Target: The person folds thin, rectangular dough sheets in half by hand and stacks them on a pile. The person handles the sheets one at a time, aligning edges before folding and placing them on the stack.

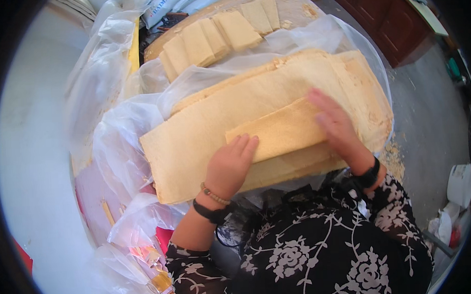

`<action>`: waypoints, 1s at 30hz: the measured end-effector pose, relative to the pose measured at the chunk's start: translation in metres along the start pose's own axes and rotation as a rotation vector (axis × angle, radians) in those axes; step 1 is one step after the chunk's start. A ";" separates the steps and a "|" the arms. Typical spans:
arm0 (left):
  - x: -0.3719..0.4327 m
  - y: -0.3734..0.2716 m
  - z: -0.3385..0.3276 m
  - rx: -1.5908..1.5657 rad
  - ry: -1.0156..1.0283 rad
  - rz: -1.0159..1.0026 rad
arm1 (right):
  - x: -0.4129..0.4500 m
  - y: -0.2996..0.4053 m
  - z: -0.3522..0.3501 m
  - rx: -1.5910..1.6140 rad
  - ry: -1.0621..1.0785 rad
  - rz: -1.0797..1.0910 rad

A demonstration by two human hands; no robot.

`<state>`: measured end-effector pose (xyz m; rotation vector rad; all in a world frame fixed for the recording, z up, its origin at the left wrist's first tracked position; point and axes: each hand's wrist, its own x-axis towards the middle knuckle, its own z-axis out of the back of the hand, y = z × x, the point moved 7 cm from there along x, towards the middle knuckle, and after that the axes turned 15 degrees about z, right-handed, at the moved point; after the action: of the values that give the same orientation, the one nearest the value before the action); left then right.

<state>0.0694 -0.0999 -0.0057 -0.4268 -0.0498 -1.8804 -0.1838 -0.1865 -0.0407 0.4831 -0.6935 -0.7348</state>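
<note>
A folded strip of thin tan flatbread lies across a stack of large flatbread sheets before me. My left hand rests palm down on the strip's left end, fingertips on its surface and not wrapped around it. Over the right end is my right hand, blurred, its fingers extended; whether it touches the strip there is unclear. More sheets with ragged edges show beneath at the right. Translucent plastic sheeting surrounds the stack.
Several folded flatbread pieces overlap in a row at the back of the round table. Printed sacks lie beyond. A dark red cabinet stands at the far right. Crumbs litter the grey floor; a white container sits near the right rim.
</note>
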 end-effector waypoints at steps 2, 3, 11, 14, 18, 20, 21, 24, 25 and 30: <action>0.021 0.035 0.020 0.004 0.012 0.163 | -0.003 -0.023 0.024 0.420 -0.334 -0.079; 0.033 0.054 0.030 0.002 0.019 0.232 | -0.002 -0.025 0.023 0.320 -0.237 -0.058; 0.188 0.245 0.027 0.620 -0.176 0.958 | 0.001 -0.010 -0.001 -0.293 0.165 0.007; 0.227 0.276 -0.041 0.501 0.057 0.844 | 0.008 -0.006 0.002 -0.293 0.182 -0.009; 0.228 0.240 -0.062 0.397 0.062 0.543 | 0.008 -0.004 0.004 -0.279 0.163 -0.020; 0.214 0.184 -0.033 0.368 -0.066 0.357 | 0.007 -0.005 0.004 -0.271 0.126 -0.003; 0.198 0.148 -0.023 0.252 -0.037 0.300 | 0.005 -0.007 0.004 -0.263 0.111 -0.004; 0.124 0.010 -0.017 -0.168 0.089 0.160 | -0.002 -0.012 0.012 -0.210 -0.027 0.055; 0.096 -0.035 -0.025 -0.241 0.211 0.135 | -0.012 -0.023 0.021 0.068 -0.187 -0.097; 0.034 -0.141 -0.067 -0.018 0.210 0.118 | -0.091 -0.039 0.054 0.769 -0.747 -0.402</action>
<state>-0.0882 -0.0976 -0.0324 -0.2379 0.1299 -1.8009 -0.2889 -0.1531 -0.0647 1.0902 -1.6327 -1.0288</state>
